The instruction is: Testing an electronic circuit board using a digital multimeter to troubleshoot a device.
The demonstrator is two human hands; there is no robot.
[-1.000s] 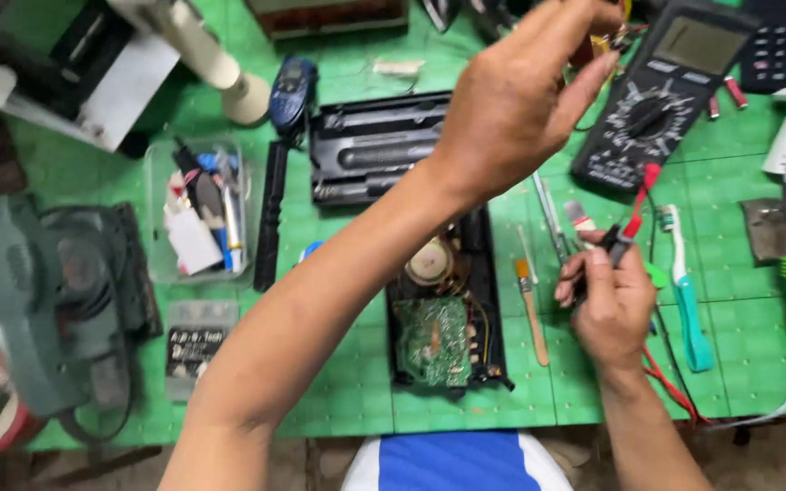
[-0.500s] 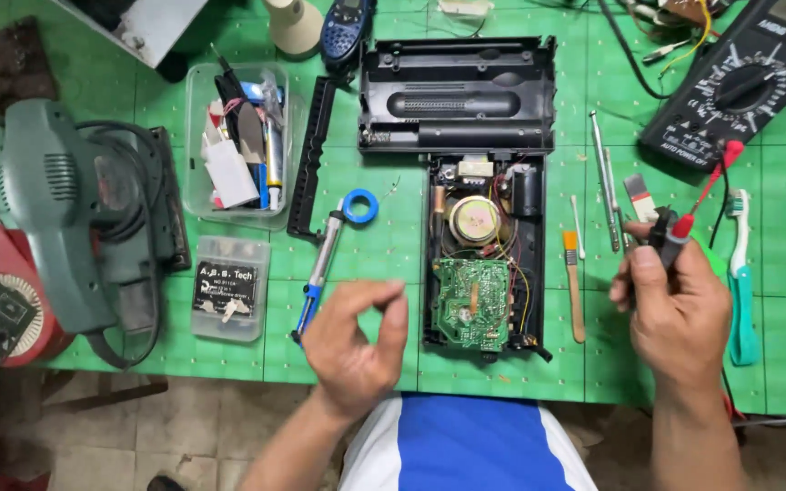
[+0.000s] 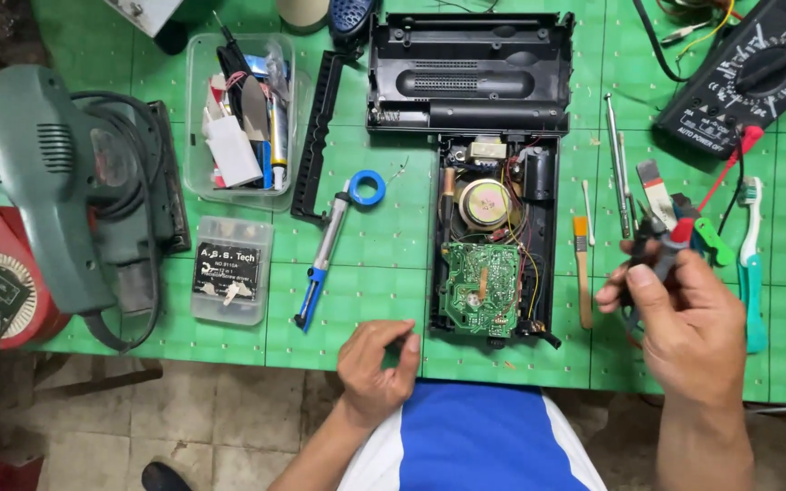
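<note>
An opened black radio lies on the green mat, its speaker and green circuit board exposed. Its black back cover lies just beyond it. My right hand grips the red and black probes of the multimeter to the right of the radio. At the mat's near edge, left of the circuit board, my left hand curls loosely with thumb and fingertips close together; whether it pinches something tiny I cannot tell. A blue-handled desoldering pump lies left of the radio.
A green power sander sits at far left beside a red object. Two clear plastic boxes hold small tools. A brush, telescopic antenna and toothbrush lie around my right hand.
My left arm has come back from reaching over the far side of the mat to the near edge. The view has tilted down. My right hand still holds the probes.
</note>
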